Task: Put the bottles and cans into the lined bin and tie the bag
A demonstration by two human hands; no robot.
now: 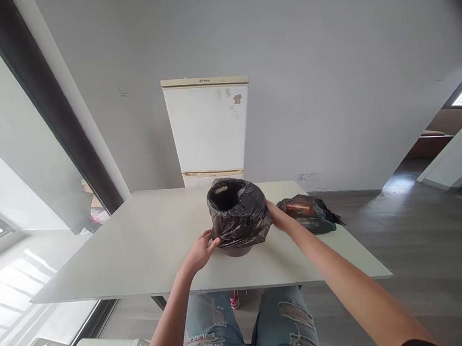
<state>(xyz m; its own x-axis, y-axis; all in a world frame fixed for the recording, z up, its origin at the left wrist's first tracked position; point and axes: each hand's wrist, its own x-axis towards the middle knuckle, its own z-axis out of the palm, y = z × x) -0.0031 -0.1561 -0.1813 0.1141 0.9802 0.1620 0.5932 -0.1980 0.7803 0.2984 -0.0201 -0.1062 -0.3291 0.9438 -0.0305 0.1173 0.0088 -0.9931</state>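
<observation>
Small round bin (236,251) sits mid-frame on the white table (141,241), w/ a black bin liner (239,211) folded over its rim, hanging down most of the side. Left hand (200,252), just lower left of the bin, thumb & fingers pinching the liner's lower edge. Right hand (278,217) lies against the liner's right side; fingers hidden behind it, can't tell the grip. Stuffed black bag (309,213) on the table just right of that hand. White fridge (208,132) at the wall behind, upper centre

arms outstretched, left hand (200,253) pinching, right hand (279,217) half hidden
</observation>
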